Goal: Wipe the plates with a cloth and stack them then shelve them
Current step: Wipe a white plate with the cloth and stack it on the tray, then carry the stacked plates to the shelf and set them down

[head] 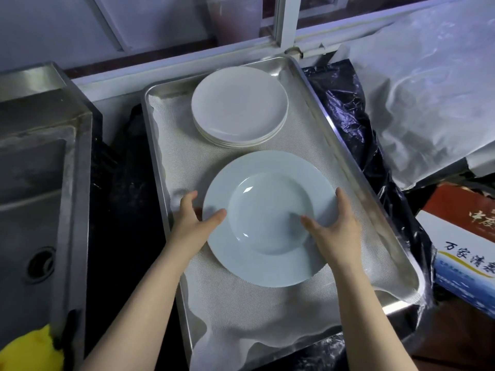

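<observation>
We work over the rectangular steel tray (345,135) lined with white mesh matting, which keeps crockery from sliding. A stack of plain white round plates (239,108) waits at its far end. Nearer, our left hand (194,223) and right hand (334,231) grip opposite rims of the glossy pale-blue deep-welled plate (267,218), thumbs on top, keeping it level.

The fingers of both hands disappear under the big plate (269,219), so only the thumbs show. The lower plates in the far stack (239,107) show only as rims. The yellow thing (34,352) near left and the printed box (466,242) at right are cut off by the frame edges.
</observation>
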A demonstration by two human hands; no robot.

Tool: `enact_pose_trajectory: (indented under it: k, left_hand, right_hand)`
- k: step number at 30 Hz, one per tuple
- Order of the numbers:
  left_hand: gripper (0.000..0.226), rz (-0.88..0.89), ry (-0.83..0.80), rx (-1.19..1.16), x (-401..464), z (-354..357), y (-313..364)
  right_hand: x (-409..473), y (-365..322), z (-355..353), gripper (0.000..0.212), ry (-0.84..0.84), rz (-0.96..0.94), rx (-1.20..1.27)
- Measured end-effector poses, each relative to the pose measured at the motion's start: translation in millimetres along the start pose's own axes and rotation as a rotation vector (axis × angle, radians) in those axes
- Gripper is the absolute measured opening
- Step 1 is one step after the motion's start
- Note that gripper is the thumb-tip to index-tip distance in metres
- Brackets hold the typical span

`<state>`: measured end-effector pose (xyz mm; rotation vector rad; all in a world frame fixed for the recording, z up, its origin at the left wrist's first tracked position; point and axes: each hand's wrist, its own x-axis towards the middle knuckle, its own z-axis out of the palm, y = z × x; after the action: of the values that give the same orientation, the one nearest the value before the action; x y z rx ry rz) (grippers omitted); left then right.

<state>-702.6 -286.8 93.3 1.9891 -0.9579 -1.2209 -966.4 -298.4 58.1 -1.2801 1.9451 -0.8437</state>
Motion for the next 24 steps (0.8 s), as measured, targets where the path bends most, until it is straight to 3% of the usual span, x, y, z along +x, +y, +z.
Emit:
enact_pose_trajectory:
  k: [4, 10, 18, 24]
  left_hand:
    - [0.050, -0.044, 0.076, -0.296, -2, 17, 1]
    - [0.017, -0.110, 0.167, -0.475, -7, 28, 1]
    - [0.043, -0.059, -0.001, -0.537, -32, 8, 10]
    - [0.052, 0.095, -0.087, -0.518, -53, -10, 7]
  right_hand:
    - [1, -3, 2, 0.091, 0.019, 0.000, 0.059]
    - [-4, -9, 2, 0.082, 0.035, -0.039, 0.127]
    - [-19, -28, -26, 0.085, 0.024, -0.035, 0.206]
    - [-53, -47, -44, 0.091, 0.044, -0.071, 0.264]
